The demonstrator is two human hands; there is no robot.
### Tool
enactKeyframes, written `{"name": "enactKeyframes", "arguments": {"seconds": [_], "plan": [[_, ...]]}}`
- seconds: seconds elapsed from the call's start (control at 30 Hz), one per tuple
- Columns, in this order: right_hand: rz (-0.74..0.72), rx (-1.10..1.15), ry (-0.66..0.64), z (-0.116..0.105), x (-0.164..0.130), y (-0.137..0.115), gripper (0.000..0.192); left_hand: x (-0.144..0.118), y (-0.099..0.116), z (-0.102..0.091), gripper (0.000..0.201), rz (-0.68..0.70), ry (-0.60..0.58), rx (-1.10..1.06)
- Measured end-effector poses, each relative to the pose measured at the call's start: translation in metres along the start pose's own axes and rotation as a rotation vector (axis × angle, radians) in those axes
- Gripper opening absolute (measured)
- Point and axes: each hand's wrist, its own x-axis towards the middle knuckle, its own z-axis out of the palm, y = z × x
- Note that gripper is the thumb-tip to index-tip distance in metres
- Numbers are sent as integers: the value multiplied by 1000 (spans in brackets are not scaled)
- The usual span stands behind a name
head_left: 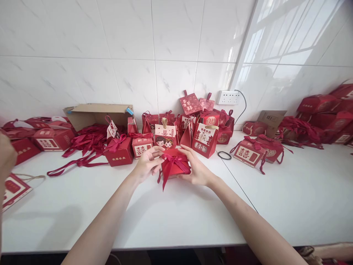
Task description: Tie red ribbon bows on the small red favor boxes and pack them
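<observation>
A small red gift box (175,166) stands on the white table in front of me, with a dark red ribbon bow (173,159) tied across its top. One ribbon tail hangs over its front. My right hand (198,170) grips the box's right side, thumb low at the front and fingers near the top back edge. At the left, my left hand (150,164) has thumb and fingers closed at the bow's left loop. Just behind the box stands a pale box with cartoon figures (164,136). A red bag-shaped box (204,140) is behind my right hand.
Red boxes and a heap of loose ribbons (88,141) lie left, before a cardboard box (99,110). Finished-looking boxes (248,152), more ribbons (299,129) and stacked boxes (333,119) are right. A black ring (224,155) lies near a power strip (228,97). Another person's blurred hand (7,158) shows far left.
</observation>
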Motion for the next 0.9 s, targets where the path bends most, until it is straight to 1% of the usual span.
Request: {"name": "enactKeyframes", "arguments": {"seconds": [0.1, 0.23, 0.3, 0.4, 0.5, 0.57, 0.63, 0.73, 0.9], "plan": [[1, -1, -1, 0, 0, 0, 80, 0, 0, -1, 29, -9, 11, 5], [-1, -2, 2, 0, 0, 0, 80, 0, 1, -4, 24, -17, -48, -29], [-5, -5, 3, 0, 0, 0, 81, -1, 1, -2, 21, 10, -45, 55], [-11, -9, 4, 0, 0, 1, 81, 0, -1, 3, 20, 84, 75, 272], [-15, -8, 4, 0, 0, 1, 80, 0, -3, 7, 21, 133, 187, 358], [-12, -6, 4, 0, 0, 2, 80, 0, -4, 7, 20, 138, 211, 366], [-8, -5, 2, 1, 0, 2, 81, 0, -4, 6, 17, 144, 210, 396], [-12, -7, 3, 1, 0, 2, 81, -1, -6, 5, 12, 234, 207, 522], [-13, -3, 7, 0, 0, 0, 81, -5, -11, 7, 7, 444, 220, 863]]}}
